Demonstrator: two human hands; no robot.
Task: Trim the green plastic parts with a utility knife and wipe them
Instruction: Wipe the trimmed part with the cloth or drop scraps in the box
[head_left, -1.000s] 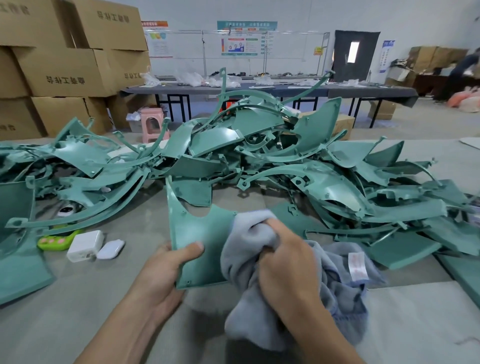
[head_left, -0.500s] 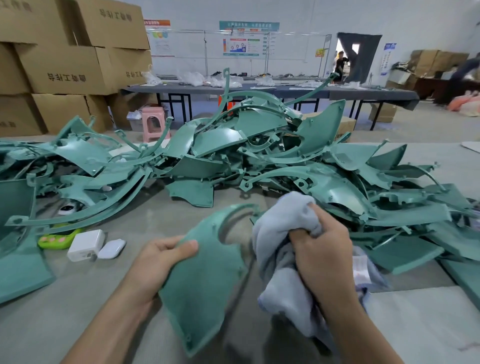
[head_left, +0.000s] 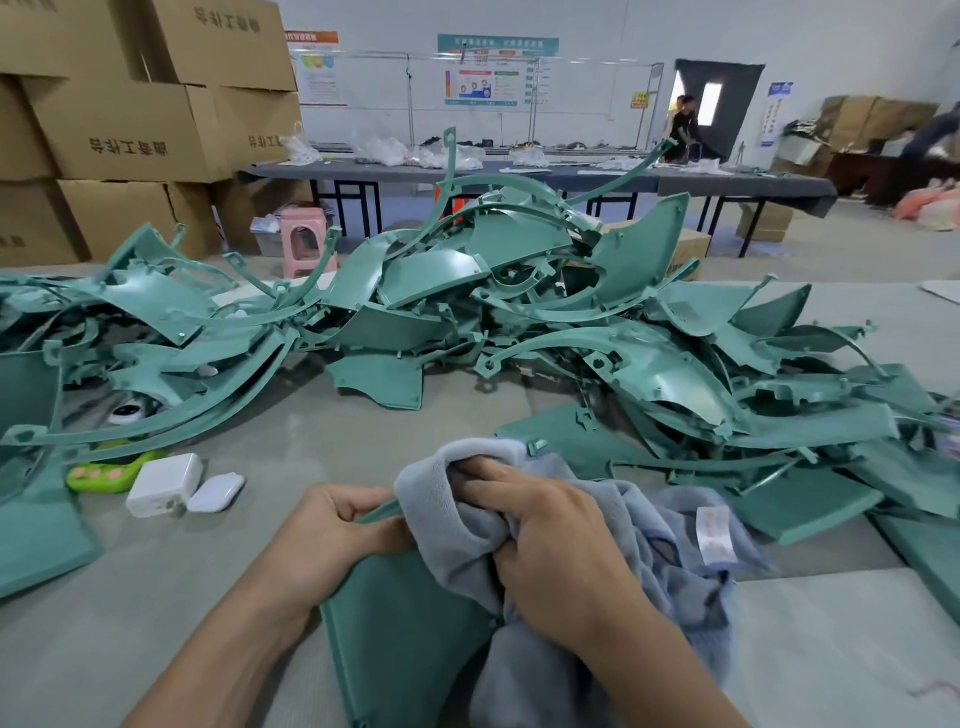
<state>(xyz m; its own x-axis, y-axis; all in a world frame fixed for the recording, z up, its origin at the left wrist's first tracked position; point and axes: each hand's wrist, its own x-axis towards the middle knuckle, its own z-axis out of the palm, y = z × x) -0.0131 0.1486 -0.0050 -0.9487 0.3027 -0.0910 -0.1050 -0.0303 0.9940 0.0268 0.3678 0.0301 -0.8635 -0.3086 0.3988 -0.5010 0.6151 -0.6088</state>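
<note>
A flat green plastic panel stands tilted in front of me, its lower edge near the bottom of the view. My left hand grips its upper left edge with curled fingers. My right hand clutches a bunched grey cloth pressed over the panel's upper right part. The cloth trails to the right, with a white label showing. No utility knife is visible. A big heap of green plastic parts covers the table behind.
On the grey table to the left lie a white charger block, a small white case and a green toy-like object. Cardboard boxes stack at back left. A pink stool and a long dark table stand beyond. A person stands by the door.
The panel has been turned and pulled closer, its top edge now toward me. My right hand with the cloth moved down and left onto the panel's upper part.
</note>
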